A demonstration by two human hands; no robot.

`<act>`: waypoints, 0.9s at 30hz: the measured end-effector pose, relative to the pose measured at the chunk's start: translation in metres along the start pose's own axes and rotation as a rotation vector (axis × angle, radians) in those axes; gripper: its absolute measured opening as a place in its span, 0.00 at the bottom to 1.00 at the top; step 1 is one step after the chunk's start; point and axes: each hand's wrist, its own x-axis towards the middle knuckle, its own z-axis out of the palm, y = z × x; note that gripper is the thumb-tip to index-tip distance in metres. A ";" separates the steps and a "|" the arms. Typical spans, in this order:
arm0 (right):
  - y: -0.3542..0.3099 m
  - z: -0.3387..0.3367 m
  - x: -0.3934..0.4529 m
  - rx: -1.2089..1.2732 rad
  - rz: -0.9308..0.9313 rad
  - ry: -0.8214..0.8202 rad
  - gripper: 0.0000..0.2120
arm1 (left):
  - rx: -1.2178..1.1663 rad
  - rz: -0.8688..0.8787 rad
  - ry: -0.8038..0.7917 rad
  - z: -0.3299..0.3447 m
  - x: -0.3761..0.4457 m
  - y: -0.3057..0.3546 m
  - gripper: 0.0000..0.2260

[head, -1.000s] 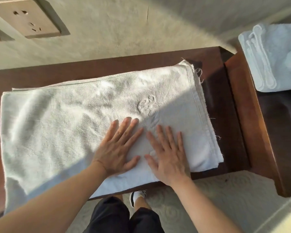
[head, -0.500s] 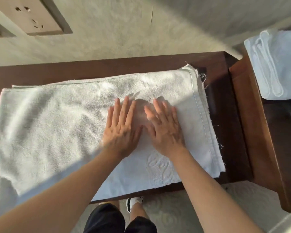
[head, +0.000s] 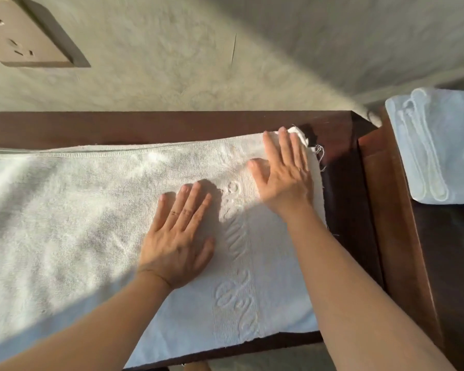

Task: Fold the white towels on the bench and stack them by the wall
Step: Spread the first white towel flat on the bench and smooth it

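A large white towel, folded in layers, lies flat across the dark wooden bench. It has an embossed script band near its right end. My left hand presses flat on the towel's middle, fingers spread. Flat as well, my right hand rests at the towel's far right corner, its fingertips on the frayed hem. Neither hand grips the cloth. A stack of folded white towels sits at the right, by the wall.
A grey wall runs right behind the bench, with a socket plate at the upper left. A second, lighter wooden surface adjoins the bench on the right and carries the folded stack.
Both hands slid away from me over the towel. The right hand went on to the far right corner, and the left stayed near the middle.
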 end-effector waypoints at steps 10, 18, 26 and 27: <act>-0.014 -0.022 0.008 0.118 0.339 0.234 0.26 | 0.016 -0.011 -0.077 -0.006 0.003 0.002 0.36; 0.004 -0.049 0.019 0.213 0.172 0.378 0.14 | -0.023 0.037 -0.054 -0.005 0.001 0.002 0.30; -0.038 -0.023 0.011 0.008 0.091 0.242 0.29 | -0.079 0.041 -0.019 -0.006 0.002 0.001 0.28; -0.043 -0.018 0.010 -0.018 0.013 0.177 0.29 | -0.083 0.041 -0.021 -0.007 0.002 0.001 0.28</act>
